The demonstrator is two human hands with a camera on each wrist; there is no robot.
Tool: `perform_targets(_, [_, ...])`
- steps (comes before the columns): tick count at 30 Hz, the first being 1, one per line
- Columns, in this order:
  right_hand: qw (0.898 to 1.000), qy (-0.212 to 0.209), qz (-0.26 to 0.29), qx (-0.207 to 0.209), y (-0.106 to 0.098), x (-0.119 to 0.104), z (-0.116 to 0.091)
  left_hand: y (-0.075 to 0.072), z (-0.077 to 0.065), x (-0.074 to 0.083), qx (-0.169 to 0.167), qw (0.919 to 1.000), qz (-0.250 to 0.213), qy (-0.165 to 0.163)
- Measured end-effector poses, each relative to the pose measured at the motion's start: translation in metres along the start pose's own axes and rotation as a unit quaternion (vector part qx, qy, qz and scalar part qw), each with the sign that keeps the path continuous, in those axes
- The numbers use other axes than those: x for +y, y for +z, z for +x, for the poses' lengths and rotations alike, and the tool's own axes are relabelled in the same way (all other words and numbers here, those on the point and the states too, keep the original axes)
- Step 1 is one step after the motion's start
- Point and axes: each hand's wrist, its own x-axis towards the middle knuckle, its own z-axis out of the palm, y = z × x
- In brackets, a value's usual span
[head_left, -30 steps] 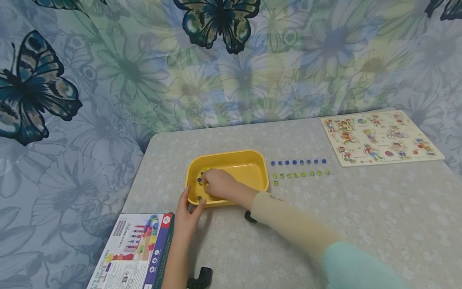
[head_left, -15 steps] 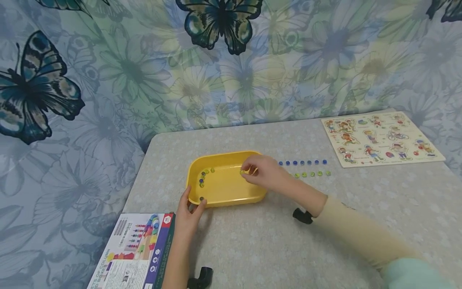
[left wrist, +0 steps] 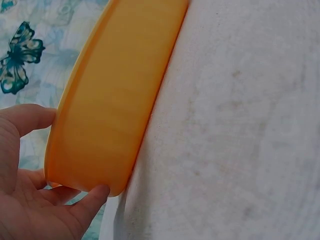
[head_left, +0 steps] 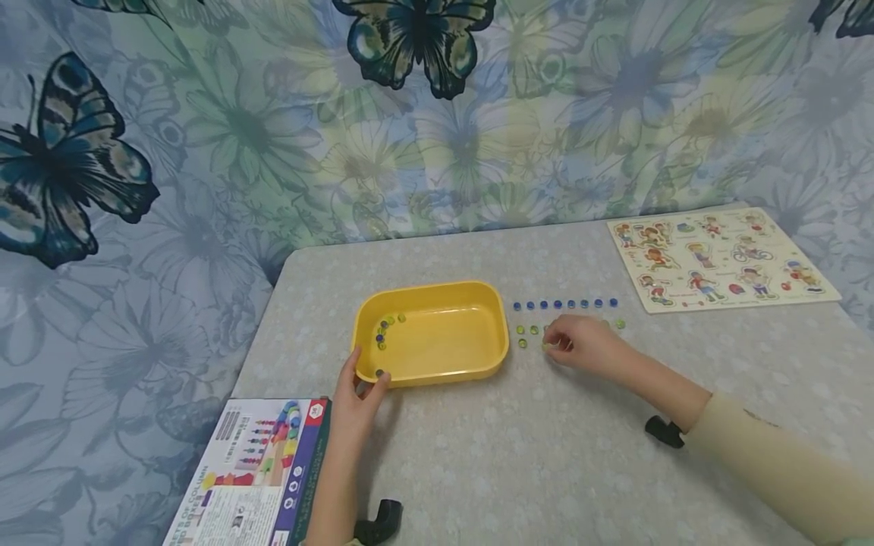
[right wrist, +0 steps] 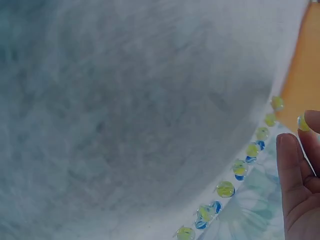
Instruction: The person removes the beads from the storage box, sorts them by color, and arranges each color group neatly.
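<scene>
My left hand (head_left: 358,406) grips the near left corner of a yellow tray (head_left: 444,345); in the left wrist view the thumb and fingers are around its wall (left wrist: 105,95). Several blue and yellow-green glass marbles (head_left: 401,318) lie in the tray's left part. My right hand (head_left: 590,345) pinches a yellow-green marble (right wrist: 302,123) between thumb and fingertips, low over the table, right of a lone yellow-green marble (head_left: 523,343). Behind are a row of blue marbles (head_left: 571,304) and a row of yellow-green marbles (head_left: 534,330), the latter partly hidden by the hand.
A printed box (head_left: 253,470) lies at the front left, beside my left forearm. At the back right is a flat picture board (head_left: 724,262) with cartoon figures. A floral butterfly cloth (head_left: 437,152) hangs behind the patterned table (head_left: 519,462).
My right hand has lifted a yellow-green marble out of the tray and carried it right, to just beside the lone marble in front of the rows. The left hand stays on the tray.
</scene>
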Motion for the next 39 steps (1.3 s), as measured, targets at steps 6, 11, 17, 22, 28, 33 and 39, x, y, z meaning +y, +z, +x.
perform_targets(6, [0.998, 0.002, -0.056, -0.036, 0.009, -0.001, 0.012, 0.002, -0.002, -0.002, 0.003, 1.0, 0.001, -0.005])
perform_targets(11, [0.997, 0.026, -0.061, -0.044, 0.014, 0.001, 0.019, 0.002, -0.003, -0.002, 0.002, 1.0, -0.001, -0.009])
perform_targets(17, [0.996, 0.051, -0.055, -0.043, 0.017, 0.003, 0.024, 0.002, -0.005, 0.001, 0.004, 0.9999, 0.003, -0.011])
perform_targets(22, [0.996, 0.049, -0.064, -0.042, 0.016, 0.003, 0.027, 0.0, -0.004, 0.001, 0.005, 1.0, 0.0, 0.002])
perform_targets(28, [0.996, 0.045, -0.07, -0.042, 0.015, 0.003, 0.029, 0.0, -0.002, 0.001, 0.005, 0.9999, -0.002, 0.01])
perform_targets(33, [0.996, 0.051, -0.056, -0.038, 0.013, 0.002, 0.026, 0.001, -0.002, 0.001, 0.006, 1.0, 0.0, -0.002])
perform_targets(39, [0.999, 0.033, -0.017, -0.006, 0.008, -0.012, 0.019, -0.001, 0.0, 0.002, 0.0, 0.9999, 0.002, -0.011])
